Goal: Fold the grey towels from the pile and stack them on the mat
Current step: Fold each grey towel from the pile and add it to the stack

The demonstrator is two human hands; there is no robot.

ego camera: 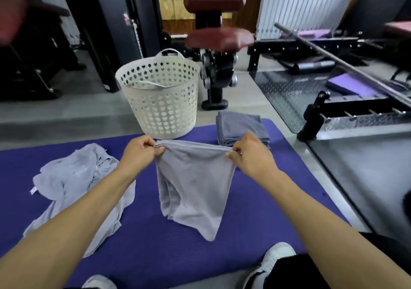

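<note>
Right now, from my head camera, I have the soft pale-grey cloth towel [193, 182] hanging doubled between my hands, my left hand [139, 153] pinching one top corner and my right hand [251, 155] pinching the other, so its weight pulls the layers flat before I lay it down. It hangs over the purple ribbed foam mat [155, 251], its lowest point close to the surface. I judge this is mid-fold. The loose heap of unfolded grey towels [73, 184] lies on the mat under my left forearm, within easy reach. The neat stack of folded grey towels [240, 126] sits at the far right of the mat, beside the white perforated plastic basket [160, 102], leaving the middle free for folding.
</note>
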